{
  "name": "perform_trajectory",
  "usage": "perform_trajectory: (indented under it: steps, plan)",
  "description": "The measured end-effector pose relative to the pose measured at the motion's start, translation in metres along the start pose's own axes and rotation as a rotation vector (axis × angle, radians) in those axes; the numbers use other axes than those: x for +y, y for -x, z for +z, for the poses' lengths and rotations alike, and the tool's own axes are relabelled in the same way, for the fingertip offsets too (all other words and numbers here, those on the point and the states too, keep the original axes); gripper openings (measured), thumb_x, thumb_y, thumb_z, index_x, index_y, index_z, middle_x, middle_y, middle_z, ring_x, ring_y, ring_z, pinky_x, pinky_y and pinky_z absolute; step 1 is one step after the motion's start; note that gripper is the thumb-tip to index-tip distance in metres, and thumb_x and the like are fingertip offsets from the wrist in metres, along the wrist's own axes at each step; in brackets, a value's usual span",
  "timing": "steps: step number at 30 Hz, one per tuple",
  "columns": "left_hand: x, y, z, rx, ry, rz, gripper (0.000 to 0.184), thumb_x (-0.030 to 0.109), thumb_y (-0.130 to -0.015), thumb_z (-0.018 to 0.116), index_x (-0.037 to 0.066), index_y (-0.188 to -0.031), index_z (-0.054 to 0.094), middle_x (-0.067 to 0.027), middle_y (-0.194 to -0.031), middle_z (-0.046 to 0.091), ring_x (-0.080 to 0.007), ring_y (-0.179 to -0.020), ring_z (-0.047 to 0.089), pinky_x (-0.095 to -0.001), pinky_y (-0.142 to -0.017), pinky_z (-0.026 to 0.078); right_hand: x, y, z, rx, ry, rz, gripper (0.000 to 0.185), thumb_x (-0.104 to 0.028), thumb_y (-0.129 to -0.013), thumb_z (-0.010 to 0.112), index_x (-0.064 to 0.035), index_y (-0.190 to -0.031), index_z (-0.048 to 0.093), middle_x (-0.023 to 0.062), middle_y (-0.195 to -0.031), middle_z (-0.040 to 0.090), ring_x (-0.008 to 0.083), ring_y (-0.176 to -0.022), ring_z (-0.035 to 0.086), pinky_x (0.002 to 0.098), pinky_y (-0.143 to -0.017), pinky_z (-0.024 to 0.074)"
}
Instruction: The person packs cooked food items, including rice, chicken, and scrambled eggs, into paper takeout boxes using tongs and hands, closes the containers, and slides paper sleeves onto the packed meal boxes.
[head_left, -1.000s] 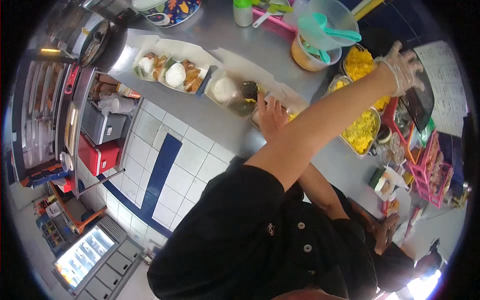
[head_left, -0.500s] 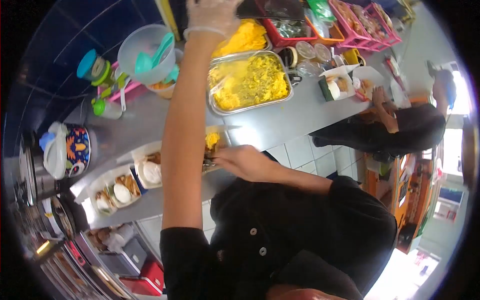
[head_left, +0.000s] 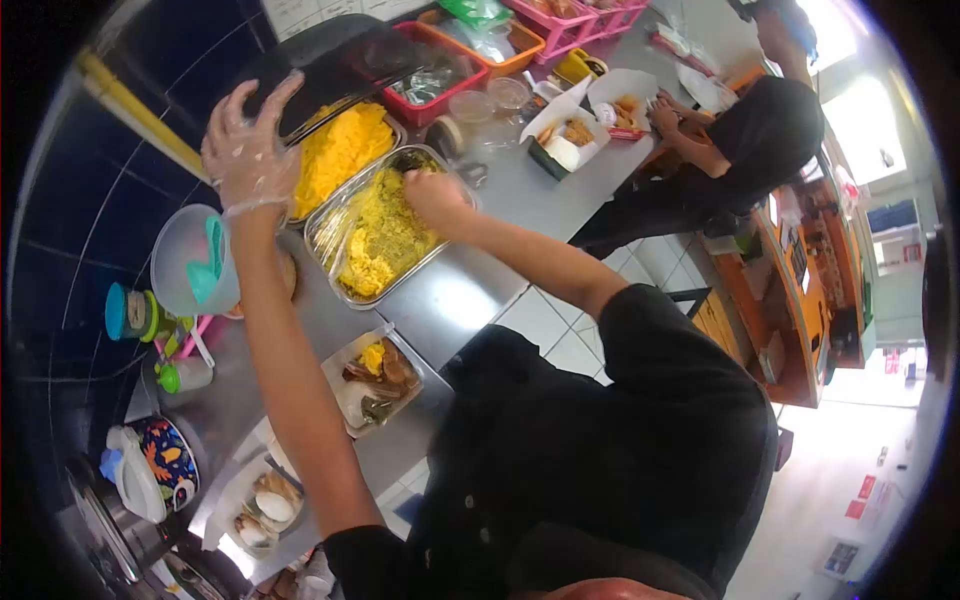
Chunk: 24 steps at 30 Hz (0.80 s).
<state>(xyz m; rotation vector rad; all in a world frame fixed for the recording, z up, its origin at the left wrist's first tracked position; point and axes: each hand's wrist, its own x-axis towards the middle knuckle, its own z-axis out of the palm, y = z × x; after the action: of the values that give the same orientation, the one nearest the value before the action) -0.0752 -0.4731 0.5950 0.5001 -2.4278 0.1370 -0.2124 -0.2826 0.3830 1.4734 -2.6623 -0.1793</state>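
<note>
My left hand [head_left: 250, 160], in a clear plastic glove, is raised with fingers spread beside the edge of a dark lid [head_left: 340, 60]; whether it touches the lid is unclear. Below the lid lies a tray of yellow shredded food [head_left: 345, 150]. My right hand [head_left: 438, 203], bare, is closed over the far right part of a foil-coloured tray [head_left: 362, 304] holding yellow and greenish crumbly food. What its fingers grip is hidden. Nearer me, an open food box [head_left: 408, 400] holds brown pieces, a yellow heap, something white and some green.
More filled boxes [head_left: 225, 510] stand at lower left, near a patterned pot [head_left: 170, 465]. A clear bowl with turquoise scoops [head_left: 205, 265] is by the tiled wall. At the back are a red basket [head_left: 440, 105] and round lids [head_left: 508, 93]. A co-worker [head_left: 750, 140] handles boxes at right.
My right hand has moved from the food box up to the crumbly food in the tray. My left hand has come down-left in the view, its fingers now visible. The camera view has turned.
</note>
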Motion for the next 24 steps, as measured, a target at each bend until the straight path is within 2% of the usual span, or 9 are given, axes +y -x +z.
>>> perform_trajectory:
  steps: [2,8,14,18,19,20,21,22,24]
  plan:
    - [0.003,0.0,-0.001,-0.003,-0.013,-0.002,0.08,0.015,-0.072,0.078,0.05,-0.139,0.053,0.0004,-0.146,0.045,-0.0283,-0.141,0.038,-0.0522,-0.116,0.031,-0.034,-0.01,0.011,-0.076,-0.139,0.053,0.034,-0.011,-0.086,0.069,0.0059,-0.112,0.057,0.0166,-0.095,0.073,0.0298,-0.085,0.074,0.0395,-0.069,0.0607]
    - [0.0,-0.001,0.004,-0.022,-0.026,-0.029,0.08,0.014,-0.073,0.077,0.052,-0.139,0.052,0.0003,-0.145,0.046,-0.0281,-0.142,0.037,-0.0521,-0.118,0.029,-0.091,-0.016,0.014,-0.053,-0.475,0.011,0.024,-0.011,-0.094,0.055,0.005,-0.112,0.059,0.0176,-0.082,0.072,0.0339,-0.077,0.073,0.0445,-0.063,0.0576]
    - [-0.001,0.0,0.007,0.017,-0.023,0.009,0.08,0.013,-0.071,0.074,0.052,-0.138,0.053,-0.0001,-0.144,0.047,-0.0281,-0.14,0.039,-0.052,-0.116,0.032,-0.088,-0.003,-0.006,-0.119,-0.396,-0.196,0.025,-0.013,-0.095,0.051,-0.0057,-0.116,0.062,0.0145,-0.079,0.071,0.0335,-0.073,0.072,0.0464,-0.061,0.0566]
    - [-0.007,0.0,0.015,0.102,0.089,0.096,0.072,0.013,-0.074,0.071,0.049,-0.134,0.058,-0.0012,-0.14,0.051,-0.0302,-0.135,0.044,-0.0497,-0.111,0.037,-0.08,-0.009,0.01,-0.034,-0.353,-0.403,0.027,-0.016,-0.095,0.052,-0.0132,-0.118,0.064,0.0146,-0.092,0.072,0.033,-0.086,0.072,0.0465,-0.071,0.0571]
    - [-0.016,-0.002,0.025,0.131,0.069,0.129,0.062,0.018,-0.078,0.071,0.047,-0.132,0.06,-0.0015,-0.14,0.053,-0.031,-0.134,0.045,-0.0559,-0.109,0.036,-0.073,-0.01,0.007,-0.054,-0.362,-0.456,0.028,-0.017,-0.095,0.053,-0.0148,-0.12,0.065,0.0158,-0.099,0.072,0.0338,-0.092,0.072,0.047,-0.078,0.0569]
    - [-0.009,0.0,0.012,0.127,0.087,0.17,0.07,0.014,-0.072,0.074,0.042,-0.135,0.06,-0.0074,-0.141,0.052,-0.0337,-0.133,0.046,-0.0533,-0.111,0.038,-0.065,-0.017,0.018,-0.043,-0.413,-0.536,0.029,-0.018,-0.096,0.053,-0.015,-0.123,0.065,0.0175,-0.105,0.071,0.0353,-0.098,0.07,0.0475,-0.083,0.0553]
    - [0.006,-0.001,-0.002,0.142,0.148,0.075,0.063,0.001,-0.068,0.071,0.025,-0.126,0.068,-0.0126,-0.134,0.053,-0.0361,-0.133,0.043,-0.0536,-0.11,0.033,-0.06,-0.023,0.029,-0.03,-0.458,-0.611,0.031,-0.019,-0.096,0.054,-0.0152,-0.125,0.065,0.0193,-0.111,0.07,0.0368,-0.103,0.068,0.048,-0.089,0.0536]
    - [0.006,0.0,-0.001,0.199,0.124,0.077,0.064,-0.002,-0.065,0.068,0.024,-0.123,0.069,-0.0133,-0.131,0.055,-0.0365,-0.13,0.046,-0.0533,-0.109,0.034,-0.057,-0.024,0.027,-0.062,-0.525,-0.612,0.032,-0.021,-0.098,0.054,-0.014,-0.126,0.065,0.0192,-0.115,0.069,0.038,-0.105,0.067,0.0483,-0.092,0.052]
    - [0.008,0.0,-0.011,0.096,0.132,0.016,0.065,-0.001,-0.068,0.069,0.026,-0.127,0.067,-0.0128,-0.136,0.051,-0.0362,-0.134,0.042,-0.054,-0.111,0.031,-0.049,-0.021,0.02,-0.124,-0.67,-0.598,0.032,-0.024,-0.1,0.054,-0.0116,-0.126,0.066,0.0185,-0.117,0.069,0.0375,-0.106,0.066,0.047,-0.094,0.0503]
